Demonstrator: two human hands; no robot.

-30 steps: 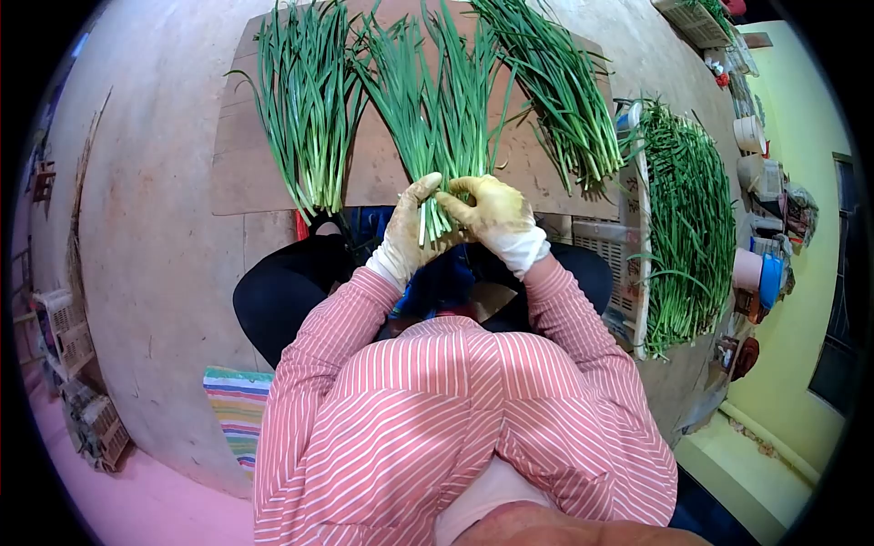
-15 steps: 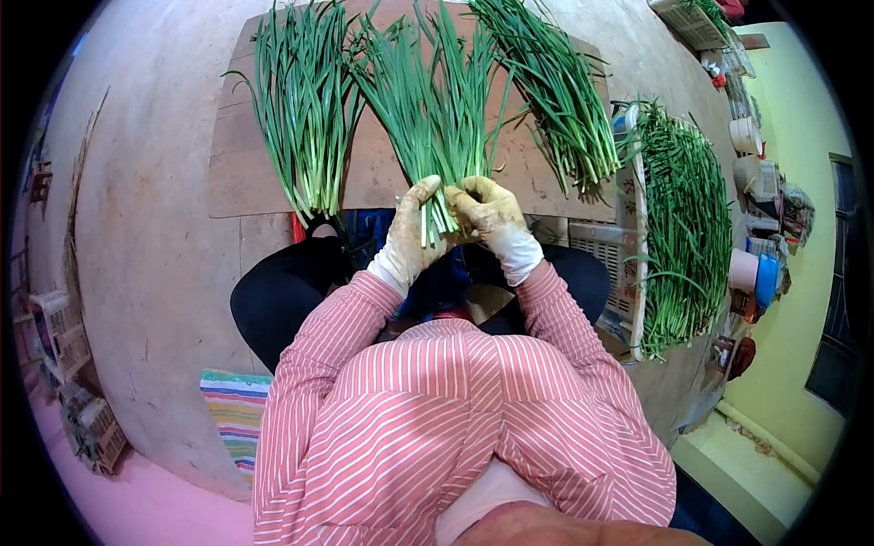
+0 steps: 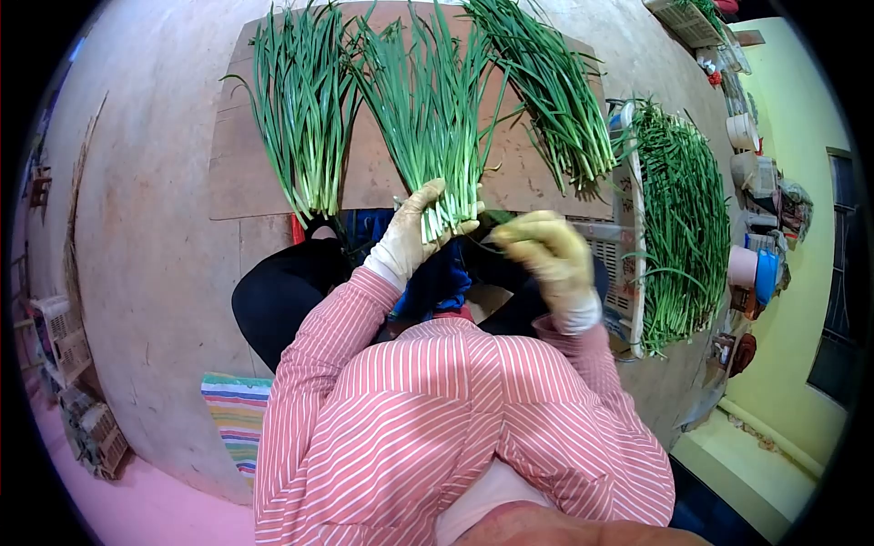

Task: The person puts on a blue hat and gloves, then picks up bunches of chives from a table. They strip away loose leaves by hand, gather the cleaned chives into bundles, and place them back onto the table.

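My left hand (image 3: 411,227), in a stained pale glove, is closed around the white lower ends of a bunch of garlic chives (image 3: 437,136). Their green leaves fan away over the cardboard (image 3: 364,182). Slightly smeared by motion, my right hand (image 3: 551,250) is gloved too and off to the right of the bunch. Its fingers are pinched together near a thin dark green strand that I cannot make out clearly. A second pile of chives (image 3: 305,118) lies on the left of the cardboard, and a third pile (image 3: 551,91) on the right.
To my right stands a plastic crate (image 3: 640,264) packed with cut chives (image 3: 683,227). A striped mat (image 3: 235,419) lies on the floor at my left. Baskets (image 3: 64,337) stand along the far left; buckets (image 3: 744,267) and other goods line the right wall.
My right hand has left the bunch and moved right and slightly down towards me. My left hand keeps its hold on the stem ends, almost in place.
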